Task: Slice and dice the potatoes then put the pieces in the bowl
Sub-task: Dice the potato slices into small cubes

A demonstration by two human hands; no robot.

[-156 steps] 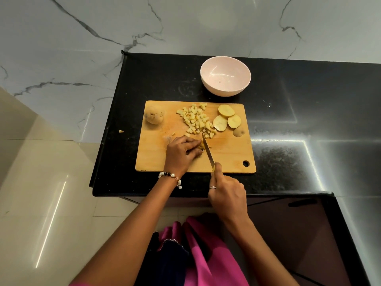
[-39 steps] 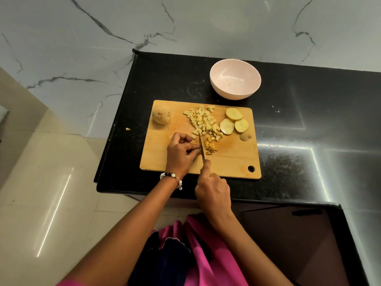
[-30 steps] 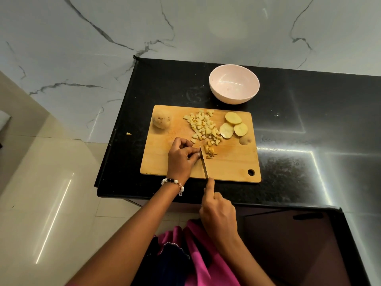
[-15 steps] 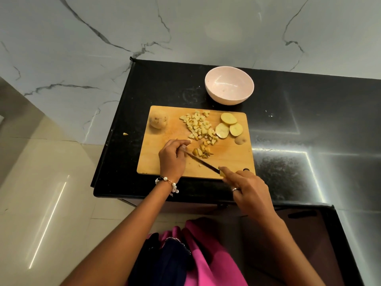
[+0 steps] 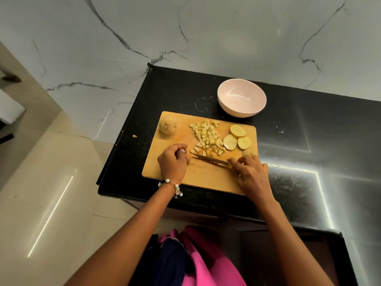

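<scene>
Behind the cutting board [image 5: 206, 178] stands the bowl [image 5: 241, 98]; diced pieces [image 5: 208, 137] lie left of slices [image 5: 237, 137].

pink bowl [image 5: 241, 98], black (speckled) counter [image 5: 309, 129]

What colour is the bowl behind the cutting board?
Pale pink; the bowl shows in the head view.

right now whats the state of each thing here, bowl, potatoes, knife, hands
bowl: empty, upright
whole potato: uncut, on cutting board
diced pieces: piled on the board
slices: three, lying flat
knife: blade low, beside the dice
right hand: grips the knife handle
left hand: fingers curled, on the board
</scene>
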